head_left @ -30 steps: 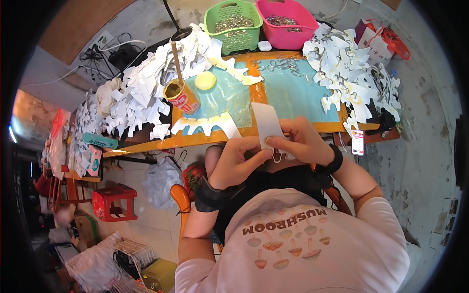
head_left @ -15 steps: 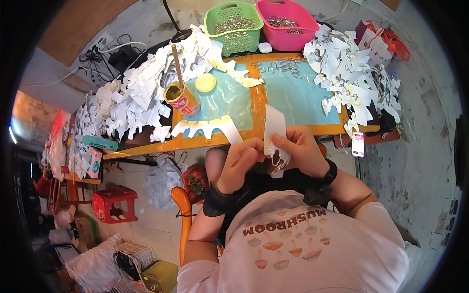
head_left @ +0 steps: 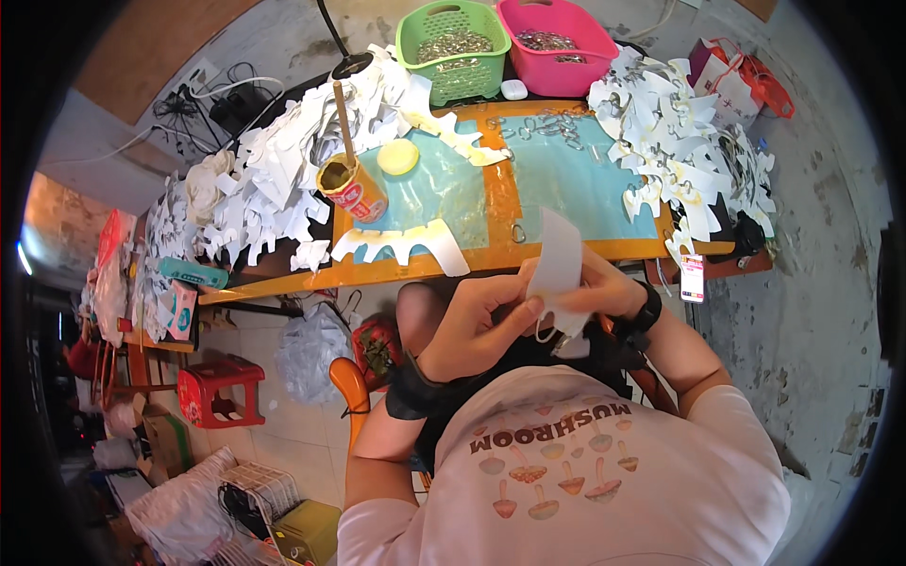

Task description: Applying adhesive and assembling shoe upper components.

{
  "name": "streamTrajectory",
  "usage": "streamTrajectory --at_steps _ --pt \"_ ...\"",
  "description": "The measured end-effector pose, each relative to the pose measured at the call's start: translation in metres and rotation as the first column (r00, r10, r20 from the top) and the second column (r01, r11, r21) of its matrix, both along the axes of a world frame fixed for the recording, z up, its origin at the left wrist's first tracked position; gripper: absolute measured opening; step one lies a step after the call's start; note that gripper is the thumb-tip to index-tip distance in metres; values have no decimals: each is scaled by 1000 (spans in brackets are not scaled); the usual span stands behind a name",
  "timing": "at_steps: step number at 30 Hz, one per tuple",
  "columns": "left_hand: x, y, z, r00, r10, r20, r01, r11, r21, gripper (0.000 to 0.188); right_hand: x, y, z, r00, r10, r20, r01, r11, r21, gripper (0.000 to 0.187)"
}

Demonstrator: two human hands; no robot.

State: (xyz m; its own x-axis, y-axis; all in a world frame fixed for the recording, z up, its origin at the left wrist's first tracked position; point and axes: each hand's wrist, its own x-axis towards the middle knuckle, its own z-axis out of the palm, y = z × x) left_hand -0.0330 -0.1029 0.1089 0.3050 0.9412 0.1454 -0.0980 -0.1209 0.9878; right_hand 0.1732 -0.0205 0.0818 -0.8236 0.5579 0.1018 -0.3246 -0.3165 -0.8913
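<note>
In front of my lap, just off the table's near edge, a white cut strip (head_left: 559,253) stands up between my hands. My left hand (head_left: 479,325) is closed on it, thumb pressed on its lower part. My right hand (head_left: 606,288) grips it from the other side, its fingers partly hidden behind the strip. Small loops show at the strip's lower end, too blurred to make out. Beyond it, one metal ring (head_left: 517,233) lies close to the table edge. Left of it rests a white toothed piece (head_left: 406,247) with yellowish glue along its edge.
A tin (head_left: 351,193) with a stick stands by a round yellow lid (head_left: 398,158). Heaps of white pieces (head_left: 274,179) lie left and right. Metal rings (head_left: 552,127) lie farther back. Green (head_left: 453,80) and pink baskets (head_left: 566,66) hold metal parts. A phone (head_left: 692,278) sits right.
The white strip has moved slightly right and turned its broad face. My left hand's thumb has come onto the strip, and my right hand has shifted behind it.
</note>
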Motion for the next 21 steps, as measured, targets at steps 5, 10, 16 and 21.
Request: streamTrajectory --at_steps 5,10,16,21 --pt "-9 3 -9 994 75 -77 -76 997 -13 18 -8 6 45 964 38 261 -77 987 139 30" --pt "-9 4 1 1000 15 14 -13 990 -138 21 -20 -13 39 960 -168 225 109 962 251 19" --pt "6 -6 -14 976 112 185 -121 992 36 22 -26 -34 20 939 -290 184 288 957 41 25" --pt "0 0 -43 926 159 342 -118 984 -136 25 -23 -19 0 978 -110 180 146 968 -204 26"
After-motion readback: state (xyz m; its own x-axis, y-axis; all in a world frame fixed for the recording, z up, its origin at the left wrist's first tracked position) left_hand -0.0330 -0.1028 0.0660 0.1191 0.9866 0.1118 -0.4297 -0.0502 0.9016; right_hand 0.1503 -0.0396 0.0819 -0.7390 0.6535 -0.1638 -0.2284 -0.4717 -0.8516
